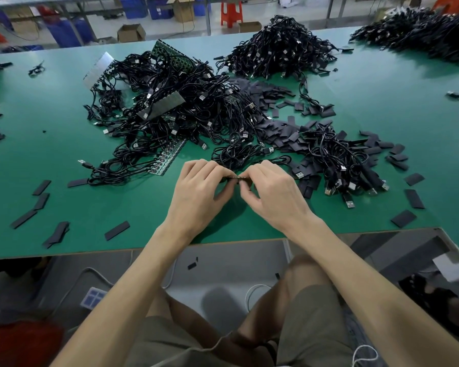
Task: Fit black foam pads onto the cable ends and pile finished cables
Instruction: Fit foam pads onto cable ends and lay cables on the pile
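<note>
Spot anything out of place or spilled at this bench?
Yes. A black foam pad lies on the floor just below the table edge, with a smaller black scrap nearby; both look dropped. More loose pads are scattered along the table's near left. Nothing looks damaged.

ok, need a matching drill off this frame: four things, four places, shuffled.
Things:
1. red stool
2. dark piece
3. stray foam pad
4. tall cable heap

Places:
A. below the table's near edge
B. on the table, far side
C. pinched between left hand and right hand
D. beyond the table's far edge

Pairs: 1-D, 2-C, 3-A, 4-B
</note>
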